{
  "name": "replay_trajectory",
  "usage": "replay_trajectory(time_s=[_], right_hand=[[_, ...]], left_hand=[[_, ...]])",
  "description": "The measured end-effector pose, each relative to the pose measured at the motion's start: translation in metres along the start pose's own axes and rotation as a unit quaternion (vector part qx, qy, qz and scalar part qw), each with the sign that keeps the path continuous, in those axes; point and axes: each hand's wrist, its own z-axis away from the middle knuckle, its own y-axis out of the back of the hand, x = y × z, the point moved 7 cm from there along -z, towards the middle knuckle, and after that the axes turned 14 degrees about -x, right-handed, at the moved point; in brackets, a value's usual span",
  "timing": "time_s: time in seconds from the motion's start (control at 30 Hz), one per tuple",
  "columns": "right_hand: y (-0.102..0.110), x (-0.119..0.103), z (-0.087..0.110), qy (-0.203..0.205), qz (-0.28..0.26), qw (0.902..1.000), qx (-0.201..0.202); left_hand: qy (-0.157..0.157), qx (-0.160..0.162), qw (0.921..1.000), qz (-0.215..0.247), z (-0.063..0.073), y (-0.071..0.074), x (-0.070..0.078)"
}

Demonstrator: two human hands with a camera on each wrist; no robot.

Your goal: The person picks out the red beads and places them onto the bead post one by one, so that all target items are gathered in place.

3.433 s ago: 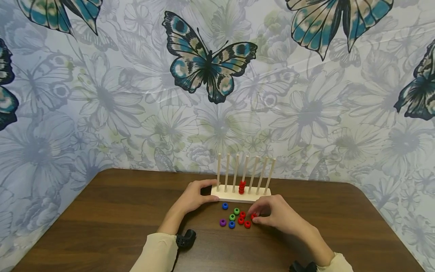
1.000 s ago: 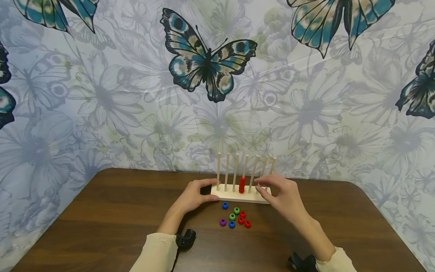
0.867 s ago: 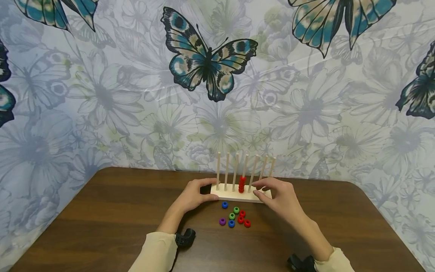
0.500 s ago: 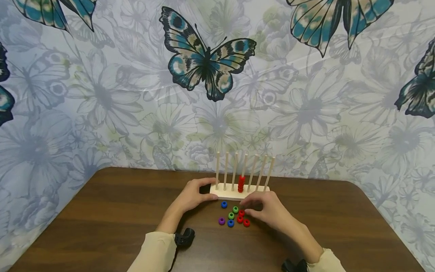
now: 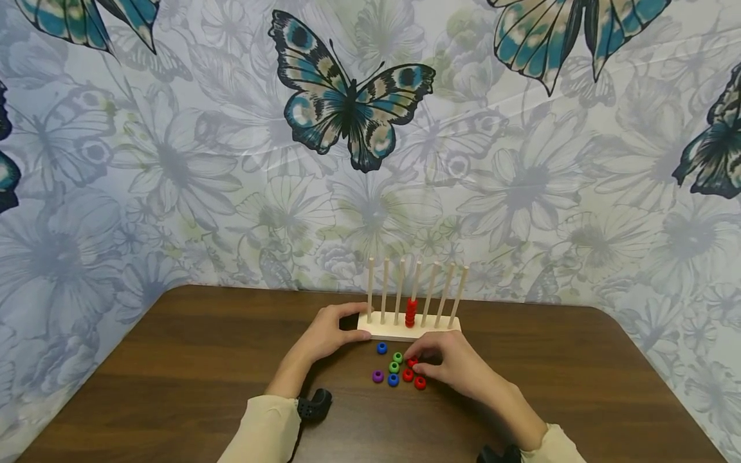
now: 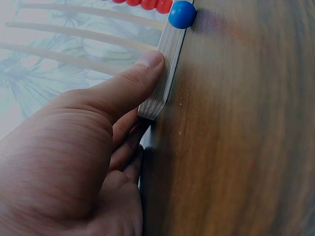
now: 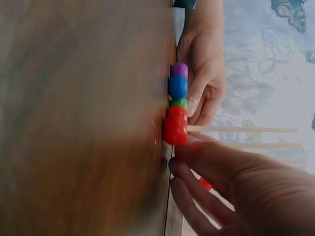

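Observation:
A pale wooden peg stand (image 5: 389,332) with several upright pegs stands near the table's back edge. Red beads (image 5: 410,313) are stacked on its middle peg. My left hand (image 5: 327,334) grips the stand's left end, thumb on the front edge and fingers behind. Just in front of the stand, my right hand (image 5: 451,363) pinches a red bead (image 5: 412,362) between thumb and fingers at the table; the bead is partly hidden. Close by lie loose red beads (image 5: 420,383), green beads (image 5: 394,368), blue beads (image 5: 393,380) and a purple bead (image 5: 377,377).
The brown wooden table (image 5: 173,379) extends to both sides of the arms. Behind it hangs a butterfly-printed cloth (image 5: 231,193). A black strap device (image 5: 315,405) sits on the left wrist.
My right hand went from the loose beads to the stand and back to a red bead. The red stack has grown taller. One green bead shifted slightly left. My left hand stayed put.

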Motion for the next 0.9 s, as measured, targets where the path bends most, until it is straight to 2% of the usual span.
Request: replay_trajectory(time_s=[0.1, 0.2, 0.33, 0.53, 0.63, 0.77, 0.9], right_hand=[[0.009, -0.003, 0.000, -0.003, 0.011, 0.9994, 0.032], [0.022, -0.012, 0.002, 0.017, 0.010, 0.9965, 0.082], [0.042, -0.028, 0.003, 0.054, 0.024, 0.9882, 0.142], [0.066, -0.044, 0.001, 0.056, 0.065, 0.9762, 0.200], [0.081, -0.052, 0.000, 0.065, 0.076, 0.9656, 0.240], [0.100, -0.064, -0.004, 0.093, 0.082, 0.9458, 0.300], [0.114, -0.073, -0.011, 0.098, 0.101, 0.9277, 0.346]], left_hand=[[0.001, 0.000, 1.0000, -0.001, 0.000, 0.001, 0.000], [-0.003, -0.003, 1.0000, -0.004, 0.000, 0.000, 0.000], [-0.004, -0.003, 1.0000, -0.005, -0.001, -0.001, -0.002], [-0.003, 0.002, 1.0000, -0.008, 0.001, 0.000, -0.004], [-0.006, 0.000, 1.0000, -0.006, 0.001, 0.000, -0.002], [-0.009, -0.001, 1.0000, -0.003, 0.001, 0.001, 0.000], [-0.010, 0.000, 0.9999, -0.003, 0.001, 0.000, 0.001]])
